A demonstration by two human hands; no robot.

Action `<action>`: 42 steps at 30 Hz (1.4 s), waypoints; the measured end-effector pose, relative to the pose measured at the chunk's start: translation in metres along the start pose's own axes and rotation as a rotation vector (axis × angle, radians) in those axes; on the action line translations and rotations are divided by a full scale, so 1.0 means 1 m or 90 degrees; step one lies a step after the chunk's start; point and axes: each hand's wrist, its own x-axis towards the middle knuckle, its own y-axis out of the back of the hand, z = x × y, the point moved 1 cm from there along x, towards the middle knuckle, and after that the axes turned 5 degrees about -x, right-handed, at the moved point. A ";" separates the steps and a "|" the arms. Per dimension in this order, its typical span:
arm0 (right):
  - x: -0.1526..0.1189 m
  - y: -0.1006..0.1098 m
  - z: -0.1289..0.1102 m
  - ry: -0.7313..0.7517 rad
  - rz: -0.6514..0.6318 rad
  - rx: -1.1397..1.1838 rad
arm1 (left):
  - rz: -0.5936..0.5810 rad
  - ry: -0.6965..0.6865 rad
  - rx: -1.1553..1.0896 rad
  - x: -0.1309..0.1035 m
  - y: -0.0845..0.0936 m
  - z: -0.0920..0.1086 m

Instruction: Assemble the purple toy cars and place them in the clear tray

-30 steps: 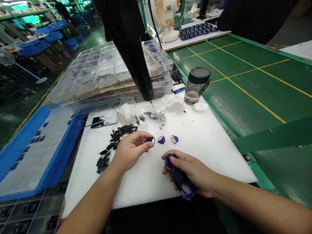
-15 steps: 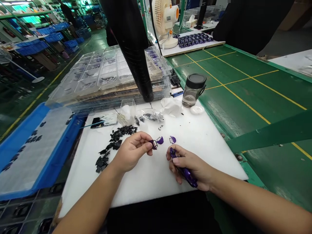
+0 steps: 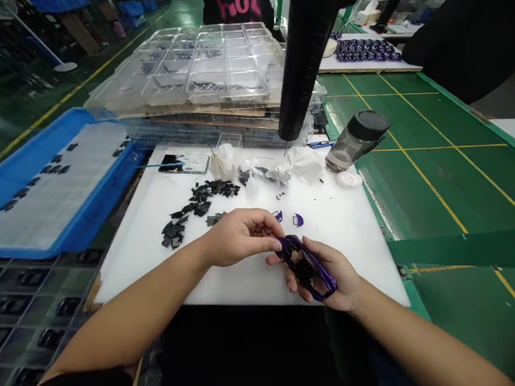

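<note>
My right hand (image 3: 330, 271) is closed around a glossy purple plastic shell (image 3: 311, 268) with an open frame shape, held tilted above the white foam board (image 3: 354, 257). Between the thumb and fingers of my left hand (image 3: 245, 236) is a small purple piece (image 3: 284, 246), brought against the upper left end of the shell; whether it is seated there I cannot tell. Just beyond my hands lie a rounded purple piece with a thin frame (image 3: 298, 220) and a similar purple piece (image 3: 278, 215), partly hidden by my left hand. Black flat pieces (image 3: 195, 206) lie heaped left of my left hand.
A black electric screwdriver (image 3: 300, 80) hangs over the board's back edge. Behind are stacked clear compartment trays (image 3: 201, 102). A bottle (image 3: 356, 139) stands back right, near a clear plastic bag (image 3: 265, 171). To the left is a blue tray (image 3: 52, 238) with black parts.
My left hand has carried the small purple piece rightward to the shell. The shell has been turned so its open frame shows. The camera view has shifted.
</note>
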 end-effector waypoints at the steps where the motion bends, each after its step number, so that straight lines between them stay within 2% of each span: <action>1: 0.001 0.001 0.000 -0.010 -0.008 0.020 | -0.003 0.005 0.001 0.000 -0.002 0.000; 11: 0.006 0.002 0.005 -0.014 0.006 0.070 | 0.017 0.071 0.070 0.002 -0.010 -0.006; 17: 0.006 0.003 0.005 -0.029 0.007 0.053 | 0.024 0.062 0.109 0.003 -0.011 -0.005; 22: 0.006 0.005 0.005 -0.050 -0.026 0.060 | 0.016 0.059 0.174 0.002 -0.012 -0.005; 27: 0.006 0.005 0.005 -0.054 -0.038 0.048 | 0.049 0.025 0.295 0.001 -0.008 -0.007; 32: 0.006 0.003 0.005 -0.054 -0.024 0.056 | 0.086 0.019 0.327 0.001 -0.006 -0.009; 42: 0.006 0.002 0.007 -0.029 0.013 0.024 | 0.048 0.054 0.375 0.003 -0.008 -0.011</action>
